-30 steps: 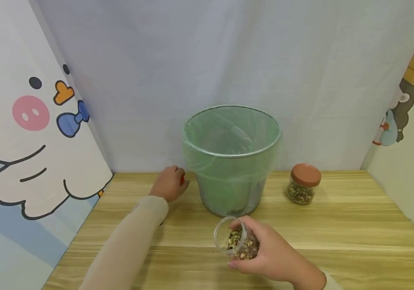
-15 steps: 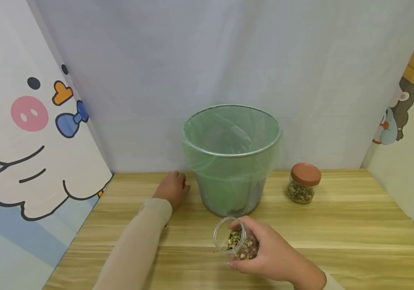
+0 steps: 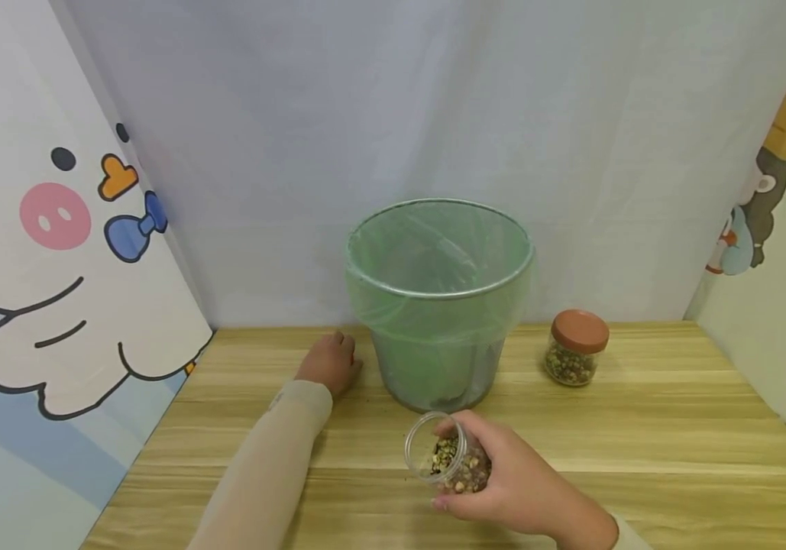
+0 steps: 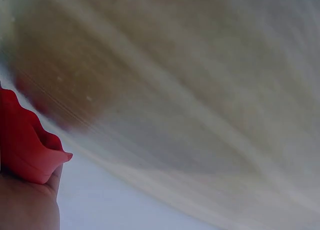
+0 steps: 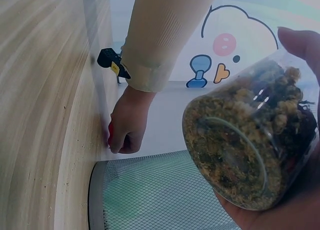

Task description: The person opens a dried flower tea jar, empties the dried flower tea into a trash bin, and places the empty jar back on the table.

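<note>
My right hand (image 3: 502,473) grips a clear, lidless jar (image 3: 471,470), tilted with its mouth toward the left. Dried flowers and herbs fill its lower part; in the right wrist view the jar (image 5: 250,140) shows its packed base. To the left of the bin, my left hand (image 3: 329,363) is low at the table, fingers curled round a red object. In the left wrist view this red object (image 4: 30,140) has a wavy, scalloped edge; its kind I cannot tell, as most of it is hidden by the hand.
A mesh bin (image 3: 434,374) with a green plastic liner stands at the back centre of the wooden table (image 3: 640,443). Right of it is another jar (image 3: 571,363) of dried herbs under a brown-orange lid. A white curtain (image 3: 262,191) hangs behind.
My left hand has shifted slightly nearer and to the right along the table, and less of the red object shows. The right hand and its jar have stayed in place.
</note>
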The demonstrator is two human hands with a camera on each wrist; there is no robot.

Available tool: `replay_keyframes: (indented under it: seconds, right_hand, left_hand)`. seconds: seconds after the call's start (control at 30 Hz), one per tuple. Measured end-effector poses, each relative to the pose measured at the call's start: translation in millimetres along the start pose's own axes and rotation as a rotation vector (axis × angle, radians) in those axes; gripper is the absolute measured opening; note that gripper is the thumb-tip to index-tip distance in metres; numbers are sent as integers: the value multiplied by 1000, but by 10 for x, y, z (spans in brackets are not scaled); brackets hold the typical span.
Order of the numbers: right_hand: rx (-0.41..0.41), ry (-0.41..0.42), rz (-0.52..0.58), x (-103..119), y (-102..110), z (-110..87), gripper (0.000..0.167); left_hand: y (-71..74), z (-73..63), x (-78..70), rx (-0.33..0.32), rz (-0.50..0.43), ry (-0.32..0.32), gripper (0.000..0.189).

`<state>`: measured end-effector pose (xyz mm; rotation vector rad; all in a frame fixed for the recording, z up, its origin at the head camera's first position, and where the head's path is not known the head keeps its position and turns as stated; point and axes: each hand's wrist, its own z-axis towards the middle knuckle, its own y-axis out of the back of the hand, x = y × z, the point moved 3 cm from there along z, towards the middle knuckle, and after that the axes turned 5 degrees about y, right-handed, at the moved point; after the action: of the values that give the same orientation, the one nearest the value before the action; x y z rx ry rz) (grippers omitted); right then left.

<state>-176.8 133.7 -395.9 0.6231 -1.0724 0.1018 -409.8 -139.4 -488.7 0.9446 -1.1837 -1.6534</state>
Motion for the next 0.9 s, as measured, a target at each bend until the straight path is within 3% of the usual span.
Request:
replay_keyframes:
  seconds: [0.37, 0.53, 0.7, 0.9]
  right_hand:
    - [7, -26, 3, 1, 16, 0, 55]
    - [1, -14, -4, -5, 16, 0, 55]
    - [-11, 24, -27, -2, 13, -3, 54]
    - [-16, 31, -36, 0, 13, -12, 53]
  left_hand:
    - [-24, -52, -46, -34, 17, -37, 27]
    - [-35, -62, -67, 10, 68, -25, 31]
    - [45, -101, -126, 76, 88, 8, 33]
    - [74, -107, -159, 98, 104, 9, 34]
